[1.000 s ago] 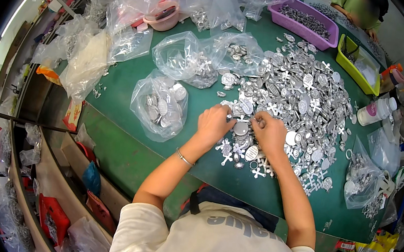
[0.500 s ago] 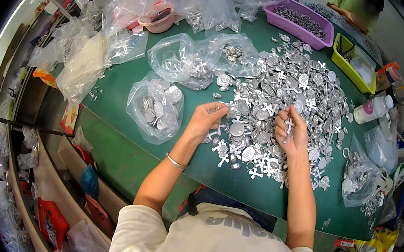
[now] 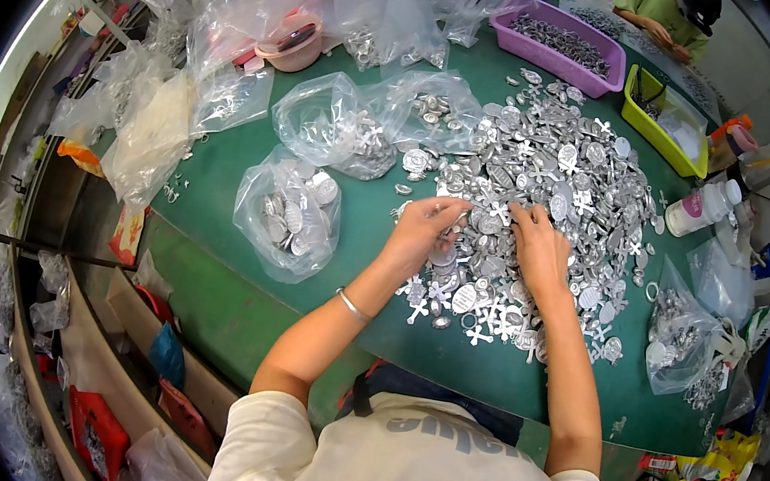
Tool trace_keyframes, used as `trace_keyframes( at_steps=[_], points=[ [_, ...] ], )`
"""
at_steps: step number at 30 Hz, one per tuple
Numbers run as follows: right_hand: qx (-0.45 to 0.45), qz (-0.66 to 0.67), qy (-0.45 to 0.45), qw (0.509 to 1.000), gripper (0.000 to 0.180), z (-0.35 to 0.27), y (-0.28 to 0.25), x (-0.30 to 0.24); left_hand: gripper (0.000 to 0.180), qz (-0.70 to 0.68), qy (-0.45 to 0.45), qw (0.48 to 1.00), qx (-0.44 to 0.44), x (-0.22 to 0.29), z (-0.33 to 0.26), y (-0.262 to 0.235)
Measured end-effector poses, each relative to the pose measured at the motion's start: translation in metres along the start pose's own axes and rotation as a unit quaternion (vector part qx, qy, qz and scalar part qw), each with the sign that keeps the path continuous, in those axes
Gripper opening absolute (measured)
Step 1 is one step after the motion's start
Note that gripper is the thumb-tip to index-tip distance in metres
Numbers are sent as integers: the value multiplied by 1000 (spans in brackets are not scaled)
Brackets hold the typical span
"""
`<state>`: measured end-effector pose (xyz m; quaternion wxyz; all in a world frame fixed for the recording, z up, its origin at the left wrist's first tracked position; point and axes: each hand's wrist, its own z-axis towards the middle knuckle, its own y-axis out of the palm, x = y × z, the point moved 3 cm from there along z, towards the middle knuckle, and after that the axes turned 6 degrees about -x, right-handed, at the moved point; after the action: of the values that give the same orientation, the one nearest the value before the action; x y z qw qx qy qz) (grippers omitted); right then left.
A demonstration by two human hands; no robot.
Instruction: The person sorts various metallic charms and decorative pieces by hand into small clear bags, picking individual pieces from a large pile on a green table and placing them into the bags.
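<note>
On green table (image 3: 235, 309): L hand (image 3: 424, 231), R hand (image 3: 541, 249) fingers curled into metal charms pile (image 3: 553, 184); grip unclear.

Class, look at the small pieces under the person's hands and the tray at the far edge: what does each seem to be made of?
Small pieces: probably metal, shiny silver, glinting in the light. Purple tray: likely plastic, with an even, matte colour and moulded rim.

Shiny metal pieces (image 3: 544, 178) on matt green tabletop (image 3: 358, 228).
</note>
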<state>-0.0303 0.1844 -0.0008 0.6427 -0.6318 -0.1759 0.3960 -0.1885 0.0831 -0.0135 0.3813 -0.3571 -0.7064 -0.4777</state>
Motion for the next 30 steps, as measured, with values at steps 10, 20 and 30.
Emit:
trace_keyframes(
  at_steps=[10,20,30],
  points=[
    [124,91,-49,987,20,-1,-4,7,27,690,159,705,40,11,52,24],
    [-8,914,161,372,32,3,-6,29,14,634,212,743,-27,14,57,12],
    [43,294,56,953,26,25,-17,15,10,-308,-24,946,-97,19,36,5]
  ],
)
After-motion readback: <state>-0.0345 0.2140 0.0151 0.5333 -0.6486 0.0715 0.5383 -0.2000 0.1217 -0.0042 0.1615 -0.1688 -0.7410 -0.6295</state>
